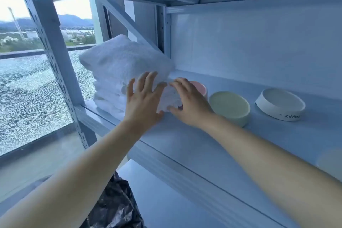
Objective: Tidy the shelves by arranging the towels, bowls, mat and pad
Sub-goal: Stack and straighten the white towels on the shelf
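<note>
A stack of folded white towels (120,65) sits at the left end of the pale blue shelf (185,135), its top towel tilted up toward the back. My left hand (143,100) presses flat on the stack's front with its fingers spread. My right hand (190,102) holds the stack's right end between thumb and curled fingers. A pink bowl (200,87) stands just behind my right hand, partly hidden. To its right stand a cream bowl (229,105) and a white bowl (279,103) with writing on its side. I see no mat or pad.
The slotted metal upright (55,61) of the rack stands left of the towels, with a cracked window (27,98) beyond it. The shelf above hangs low overhead. A black plastic bag (114,205) lies on the lower shelf. A pale object (331,164) shows at the right edge.
</note>
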Action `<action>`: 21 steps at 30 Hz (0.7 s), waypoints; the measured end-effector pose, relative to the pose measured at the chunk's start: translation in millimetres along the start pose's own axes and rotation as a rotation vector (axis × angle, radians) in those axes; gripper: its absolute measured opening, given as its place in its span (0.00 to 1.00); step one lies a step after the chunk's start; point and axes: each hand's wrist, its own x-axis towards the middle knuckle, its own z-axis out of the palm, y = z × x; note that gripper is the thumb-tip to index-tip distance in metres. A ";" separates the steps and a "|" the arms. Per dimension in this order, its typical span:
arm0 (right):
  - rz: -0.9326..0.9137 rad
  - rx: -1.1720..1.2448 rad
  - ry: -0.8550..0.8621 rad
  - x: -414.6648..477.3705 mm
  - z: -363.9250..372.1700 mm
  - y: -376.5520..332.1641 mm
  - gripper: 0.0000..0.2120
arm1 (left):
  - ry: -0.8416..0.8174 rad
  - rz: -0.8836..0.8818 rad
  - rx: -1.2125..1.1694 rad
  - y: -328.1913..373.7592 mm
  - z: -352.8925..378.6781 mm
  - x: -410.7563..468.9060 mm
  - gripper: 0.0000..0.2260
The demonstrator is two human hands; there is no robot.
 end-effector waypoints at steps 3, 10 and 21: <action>-0.007 -0.031 -0.019 10.8 9.2 5.4 0.39 | -0.112 -0.058 0.098 -7.0 4.6 3.5 0.39; -0.101 -0.135 -0.087 37.4 26.6 14.7 0.50 | -0.080 -0.028 0.155 -23.6 11.8 -7.0 0.30; -0.134 -0.057 -0.044 49.2 53.4 8.9 0.46 | 0.012 0.105 -0.108 -65.4 13.0 -14.1 0.25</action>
